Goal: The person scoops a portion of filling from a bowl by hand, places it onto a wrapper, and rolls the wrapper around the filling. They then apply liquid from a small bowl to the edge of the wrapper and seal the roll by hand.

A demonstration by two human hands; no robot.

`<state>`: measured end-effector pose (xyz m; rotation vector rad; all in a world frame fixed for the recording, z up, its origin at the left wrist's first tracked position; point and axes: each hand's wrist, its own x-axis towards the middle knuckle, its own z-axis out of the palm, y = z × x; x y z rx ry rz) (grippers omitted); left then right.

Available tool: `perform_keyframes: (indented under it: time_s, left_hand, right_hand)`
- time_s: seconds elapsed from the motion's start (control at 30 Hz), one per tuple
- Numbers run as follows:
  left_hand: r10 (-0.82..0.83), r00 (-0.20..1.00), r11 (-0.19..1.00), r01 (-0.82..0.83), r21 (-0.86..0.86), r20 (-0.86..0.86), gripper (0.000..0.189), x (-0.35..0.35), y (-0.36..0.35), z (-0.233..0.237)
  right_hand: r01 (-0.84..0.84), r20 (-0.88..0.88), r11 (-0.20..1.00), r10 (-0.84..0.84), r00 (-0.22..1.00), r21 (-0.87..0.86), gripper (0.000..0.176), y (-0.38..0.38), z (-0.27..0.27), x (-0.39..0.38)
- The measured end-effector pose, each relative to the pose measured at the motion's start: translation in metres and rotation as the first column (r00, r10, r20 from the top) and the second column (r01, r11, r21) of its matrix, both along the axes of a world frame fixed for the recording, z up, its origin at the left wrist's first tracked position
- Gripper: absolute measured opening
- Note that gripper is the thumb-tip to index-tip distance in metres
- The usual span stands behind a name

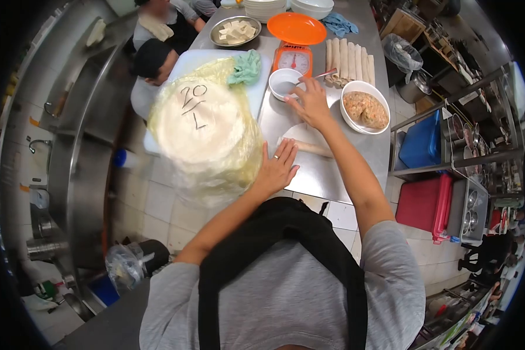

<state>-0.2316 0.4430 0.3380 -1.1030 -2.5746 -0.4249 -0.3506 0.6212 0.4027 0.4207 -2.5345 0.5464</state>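
Note:
My left hand (277, 166) rests with fingers stretched out at the left end of a partly visible spring roll (309, 148) on the steel table. A pale round wrapper (300, 132) lies just beyond it. My right hand (312, 105) hovers at the near right rim of a small white bowl (280, 87), thumb and fingers apart. A thin reddish handle (326, 73) slants right from the bowl, partly hidden behind my fingers. Left of my hands, a tall stack of round wrappers (201, 125) marked "20 L" sits in a yellowish plastic bag.
Beyond are an orange scale (293, 60), orange plate (297, 28), finished rolls (350, 61) and a bowl of white blocks (235, 31). A filling bowl (364, 107) stands right. A green cloth (245, 67) lies on the white board (201, 58). Two people work at the far left.

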Motion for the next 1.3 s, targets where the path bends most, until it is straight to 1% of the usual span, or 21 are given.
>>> perform_keyframes:
  time_s: [0.1, 0.13, 0.2, 0.27, 0.33, 0.37, 0.43, 0.47, 0.53, 0.57, 0.63, 0.67, 0.73, 0.77, 0.83, 0.97, 1.03, 1.07, 1.13, 1.27, 1.3]
  left_hand:
    - [-0.002, 1.000, 1.000, 0.002, 0.000, 0.022, 0.058, 0.000, 0.000, 0.000]
    - [-0.001, 1.000, 1.000, 0.001, 0.004, 0.026, 0.058, 0.000, 0.000, -0.002]
    - [0.005, 1.000, 1.000, -0.005, 0.000, 0.012, 0.059, 0.000, 0.001, -0.003]
    - [-0.002, 1.000, 1.000, 0.002, 0.003, 0.024, 0.058, 0.000, 0.000, -0.002]
    - [-0.004, 0.999, 1.000, 0.004, 0.004, 0.039, 0.058, 0.000, 0.000, -0.002]
    - [0.001, 0.999, 1.000, -0.001, 0.002, 0.035, 0.057, 0.000, 0.001, -0.001]
    - [-0.002, 1.000, 1.000, 0.002, 0.001, 0.023, 0.056, -0.002, 0.002, -0.001]
    - [-0.003, 0.999, 1.000, 0.003, -0.003, 0.036, 0.056, -0.002, 0.001, -0.001]
    - [0.001, 0.999, 1.000, -0.001, -0.005, 0.049, 0.056, -0.001, 0.001, 0.000]
    - [0.003, 0.998, 1.000, -0.003, 0.000, 0.058, 0.056, 0.000, 0.001, 0.001]
    - [0.004, 0.998, 1.000, -0.004, 0.006, 0.060, 0.056, -0.001, 0.001, 0.002]
    - [0.002, 0.998, 1.000, -0.002, 0.008, 0.055, 0.055, -0.001, 0.001, 0.002]
    - [0.003, 0.999, 1.000, -0.003, 0.004, 0.051, 0.055, -0.001, 0.000, 0.001]
    - [0.001, 0.999, 1.000, -0.002, 0.009, 0.049, 0.055, -0.001, 0.000, 0.001]
    - [-0.006, 0.999, 1.000, 0.005, 0.011, 0.041, 0.055, -0.001, -0.001, 0.000]
    - [-0.010, 0.999, 0.999, 0.009, 0.041, 0.032, 0.054, -0.002, 0.000, -0.001]
    - [-0.011, 0.999, 0.998, 0.008, 0.065, 0.042, 0.053, 0.001, -0.001, -0.001]
    - [-0.010, 0.999, 0.998, 0.008, 0.056, 0.036, 0.053, 0.000, -0.001, 0.000]
    - [-0.011, 1.000, 0.999, 0.009, 0.051, 0.029, 0.054, 0.000, -0.001, -0.001]
    - [-0.011, 0.999, 0.999, 0.010, 0.035, 0.034, 0.054, -0.001, 0.000, 0.000]
    - [-0.013, 0.999, 0.999, 0.012, 0.037, 0.029, 0.054, -0.001, 0.000, 0.001]
  right_hand:
    - [-0.108, 0.162, 0.994, 0.109, 0.981, -0.016, 0.036, 0.012, 0.001, 0.034]
    - [-0.109, 0.167, 0.994, 0.110, 0.980, -0.013, 0.036, 0.013, -0.006, 0.047]
    - [-0.311, 0.256, 0.935, 0.263, 0.930, 0.169, 0.035, 0.014, -0.022, 0.071]
    - [-0.278, 0.297, 0.942, 0.216, 0.930, 0.186, 0.035, 0.025, -0.026, 0.076]
    - [-0.115, 0.239, 0.953, 0.047, 0.970, 0.280, 0.035, 0.030, -0.021, 0.077]
    - [-0.109, 0.240, 0.955, 0.041, 0.970, 0.277, 0.035, 0.027, -0.025, 0.079]
    - [-0.289, 0.261, 0.934, 0.232, 0.937, 0.208, 0.034, 0.022, -0.030, 0.079]
    - [-0.286, 0.259, 0.935, 0.229, 0.938, 0.210, 0.034, 0.027, -0.029, 0.079]
    - [-0.027, 0.182, 0.963, -0.023, 0.983, 0.267, 0.032, 0.037, -0.019, 0.080]
    - [-0.027, 0.180, 0.963, -0.022, 0.983, 0.268, 0.032, 0.038, -0.016, 0.078]
    - [-0.114, 0.349, 0.992, 0.090, 0.933, 0.050, 0.034, 0.037, -0.004, 0.066]
    - [-0.114, 0.345, 0.992, 0.090, 0.934, 0.050, 0.034, 0.031, -0.001, 0.054]
    - [0.029, 0.161, 0.982, 0.001, 0.987, -0.187, 0.036, 0.009, 0.000, 0.024]
    - [0.028, 0.159, 0.981, 0.003, 0.987, -0.193, 0.036, -0.002, 0.000, 0.013]
    - [0.080, 0.040, 0.997, -0.080, 0.996, 0.006, 0.036, -0.014, -0.006, -0.003]
    - [0.066, 0.087, 0.996, -0.071, 0.994, 0.058, 0.035, -0.014, -0.008, -0.008]
    - [0.044, 0.056, 0.992, -0.038, 0.998, -0.114, 0.035, -0.012, 0.002, 0.011]
    - [0.044, 0.063, 0.993, -0.037, 0.997, -0.111, 0.035, -0.011, -0.001, 0.026]
    - [-0.039, 0.179, 0.992, 0.060, 0.982, -0.116, 0.035, -0.006, -0.004, 0.055]
    - [-0.042, 0.311, 0.976, 0.109, 0.944, -0.215, 0.035, 0.013, -0.034, 0.073]
    - [0.043, 0.362, 0.935, 0.093, 0.927, -0.352, 0.036, 0.016, -0.031, 0.072]
